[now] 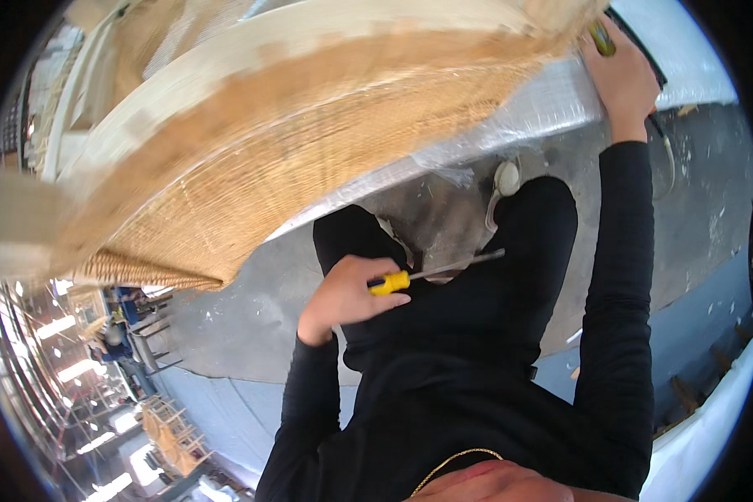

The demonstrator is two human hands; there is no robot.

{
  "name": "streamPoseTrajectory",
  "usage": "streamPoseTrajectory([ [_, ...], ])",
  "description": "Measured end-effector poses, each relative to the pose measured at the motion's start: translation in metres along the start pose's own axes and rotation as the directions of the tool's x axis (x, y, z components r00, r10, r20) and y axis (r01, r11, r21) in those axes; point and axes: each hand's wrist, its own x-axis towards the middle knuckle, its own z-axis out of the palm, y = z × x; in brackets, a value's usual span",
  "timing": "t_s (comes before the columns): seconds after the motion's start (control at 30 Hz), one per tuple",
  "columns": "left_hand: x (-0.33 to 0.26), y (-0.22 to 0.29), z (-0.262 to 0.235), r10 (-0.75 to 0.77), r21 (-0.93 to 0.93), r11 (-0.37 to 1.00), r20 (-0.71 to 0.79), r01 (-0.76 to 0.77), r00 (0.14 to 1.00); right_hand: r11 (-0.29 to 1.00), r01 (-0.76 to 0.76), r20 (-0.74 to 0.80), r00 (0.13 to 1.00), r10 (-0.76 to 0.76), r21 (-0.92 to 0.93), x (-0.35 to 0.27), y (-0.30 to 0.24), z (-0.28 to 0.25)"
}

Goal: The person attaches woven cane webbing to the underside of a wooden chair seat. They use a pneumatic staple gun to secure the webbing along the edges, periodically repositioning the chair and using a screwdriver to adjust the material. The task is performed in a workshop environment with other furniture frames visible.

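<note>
In my left hand (353,289) is a screwdriver (391,283) with a yellow and dark handle, its metal shaft pointing right above my lap. Ahead of me and to the left lies a piece of furniture with a tan woven panel (309,155) and a curved pale wood frame (251,54), blurred by motion. At the far right end of that frame, my right hand (623,79) is closed around a tool with a yellow-green and dark handle (601,39). A long black part shows behind the fingers; the tool's kind cannot be made out.
Clear plastic wrapping (552,100) covers the surface under the woven piece. Grey concrete floor (226,335) spreads around my legs. Wooden chair frames (174,435) stand at lower left, and a person (115,339) is farther off at the left. White sheeting (703,452) borders the lower right.
</note>
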Motion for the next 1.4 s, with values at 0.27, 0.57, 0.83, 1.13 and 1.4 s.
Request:
streamPoseTrajectory([
  [0.27,-0.177,-0.055,-0.049,-0.097,-0.047,0.943,-0.986,-0.329,-0.137,0.916,0.398,0.191,0.896,-0.402,0.060,0.028,0.059,0.036],
  [0.57,-0.280,-0.246,-0.110,-0.727,-0.102,-0.349,-0.598,-0.931,0.338,0.948,0.278,0.318,0.894,-0.315,0.157,-0.004,0.079,-0.027],
  [0.83,-0.272,-0.267,-0.189,-0.279,-0.334,0.869,-0.940,0.367,-0.194,0.384,-0.473,0.397,0.879,0.264,0.793,-0.126,0.054,-0.118],
  [1.13,-0.347,-0.400,-0.293,-0.178,-0.416,0.535,-0.906,0.736,-0.383,0.356,-0.416,0.292,0.889,0.352,0.837,-0.204,0.003,-0.177],
  [1.4,-0.343,-0.460,-0.330,-0.061,0.007,0.529,-0.997,0.849,0.047,0.190,-0.398,0.272,0.839,0.471,0.898,-0.204,-0.009,-0.192],
])
